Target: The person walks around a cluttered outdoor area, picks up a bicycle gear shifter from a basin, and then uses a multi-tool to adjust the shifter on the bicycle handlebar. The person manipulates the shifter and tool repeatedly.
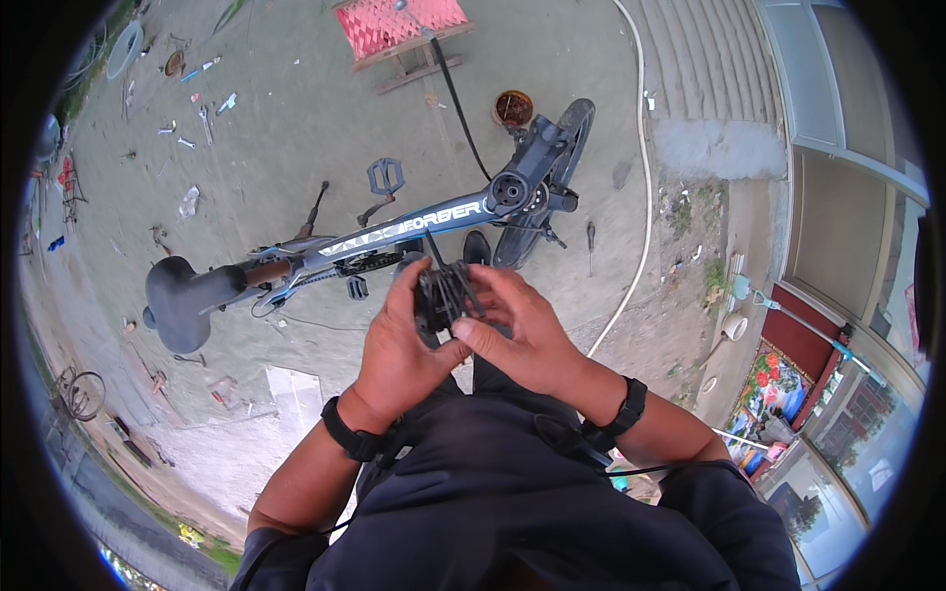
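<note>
Both my hands are raised in front of my body around a small black part with several thin bars [442, 297]; blur hides its exact kind. My left hand [404, 330] grips it from the left, fingers curled along its side. From the right, my right hand [517, 330] closes on it, thumb pressed at its lower edge. Beyond my hands a dark bicycle frame [394, 233] reaches from a black saddle [179, 305] at left to a front wheel [579, 123] at right. No handlebar shows on its head tube [509, 191]. A pedal [385, 176] sticks out from the far side.
A screwdriver [591, 248] lies right of the wheel, near a pale hose [642, 167]. Wrenches [206, 124] are scattered at far left. A rusty round tin [513, 106] and a pink-topped stool [404, 28] stand beyond the bicycle. Glass doors [838, 443] line the right.
</note>
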Demonstrator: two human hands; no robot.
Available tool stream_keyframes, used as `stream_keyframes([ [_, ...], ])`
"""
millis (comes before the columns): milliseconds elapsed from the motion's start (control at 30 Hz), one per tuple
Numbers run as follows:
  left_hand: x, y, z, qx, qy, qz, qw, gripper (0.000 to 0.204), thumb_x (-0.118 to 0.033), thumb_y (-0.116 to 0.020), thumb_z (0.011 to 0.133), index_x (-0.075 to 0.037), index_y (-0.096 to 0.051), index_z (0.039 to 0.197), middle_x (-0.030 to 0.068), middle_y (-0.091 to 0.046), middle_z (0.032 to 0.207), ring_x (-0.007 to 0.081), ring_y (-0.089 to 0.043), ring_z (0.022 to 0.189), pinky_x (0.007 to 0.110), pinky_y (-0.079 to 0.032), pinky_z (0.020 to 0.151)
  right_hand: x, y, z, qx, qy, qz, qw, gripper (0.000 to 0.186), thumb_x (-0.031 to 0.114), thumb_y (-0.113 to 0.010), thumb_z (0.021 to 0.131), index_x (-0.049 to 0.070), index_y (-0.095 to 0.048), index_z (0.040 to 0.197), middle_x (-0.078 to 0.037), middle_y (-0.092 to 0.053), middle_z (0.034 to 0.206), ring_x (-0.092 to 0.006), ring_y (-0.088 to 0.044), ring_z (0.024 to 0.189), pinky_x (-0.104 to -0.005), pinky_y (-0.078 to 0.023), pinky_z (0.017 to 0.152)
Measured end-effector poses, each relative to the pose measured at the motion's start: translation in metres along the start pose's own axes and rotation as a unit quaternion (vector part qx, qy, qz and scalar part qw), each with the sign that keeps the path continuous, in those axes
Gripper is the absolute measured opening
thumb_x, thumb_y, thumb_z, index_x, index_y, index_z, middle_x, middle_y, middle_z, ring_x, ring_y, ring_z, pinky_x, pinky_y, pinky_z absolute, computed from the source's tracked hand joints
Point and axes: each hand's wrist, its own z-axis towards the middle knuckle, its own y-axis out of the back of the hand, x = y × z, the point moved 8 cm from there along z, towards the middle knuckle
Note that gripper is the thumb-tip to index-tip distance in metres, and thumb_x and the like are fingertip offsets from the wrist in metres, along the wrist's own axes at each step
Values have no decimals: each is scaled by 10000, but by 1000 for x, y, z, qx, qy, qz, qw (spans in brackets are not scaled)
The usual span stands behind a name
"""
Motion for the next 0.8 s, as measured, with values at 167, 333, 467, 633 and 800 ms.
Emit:
stream_keyframes([
  [167, 24, 13, 10, -37, 83, -102, 991, 789, -135, -875, 778, -3, -392, 1387, 125, -662, 1112, 196, -681, 983, 332, -557, 869, 8, -22, 3, 92, 20, -6, 996, 723, 233, -763, 927, -17, -407, 1505, -172, -488, 1390, -262, -551, 1286, -368, -517, 1005],
  [333, 31, 27, 28, -34, 85, -179, 979, 644, -76, -825, 830, -33, -428, 1335, 55, -616, 1092, 103, -605, 966, 268, -515, 859, 8, -4, 6, 69, -1, -94, 993, 639, 185, -756, 917, 26, -473, 1467, -143, -542, 1359, -236, -586, 1247, -354, -521, 982],
  [467, 35, 44, 36, -28, 97, -179, 979, 609, -27, -789, 834, -46, -451, 1340, 3, -567, 1042, 72, -540, 919, 247, -491, 838, 14, 56, 12, -98, 7, -177, 979, 501, 96, -761, 894, 22, -548, 1342, -95, -624, 1250, -196, -639, 1143, -324, -528, 921],
  [633, 39, 60, 53, -7, 97, -208, 973, 659, -7, -786, 819, -19, -499, 1412, 23, -604, 1166, 97, -576, 1050, 264, -475, 966, 26, 92, 30, -202, 84, -126, 968, 597, 215, -776, 907, -15, -498, 1383, -132, -630, 1280, -207, -616, 1193, -371, -486, 1011],
  [800, 33, 65, 59, 35, 74, -206, 975, 720, -3, -816, 818, 12, -480, 1455, 79, -626, 1294, 127, -596, 1153, 294, -482, 1023, 23, 90, 59, -197, 111, 70, 972, 484, 267, -622, 1027, -5, -481, 1402, -150, -629, 1303, -205, -590, 1214, -367, -423, 1076],
])
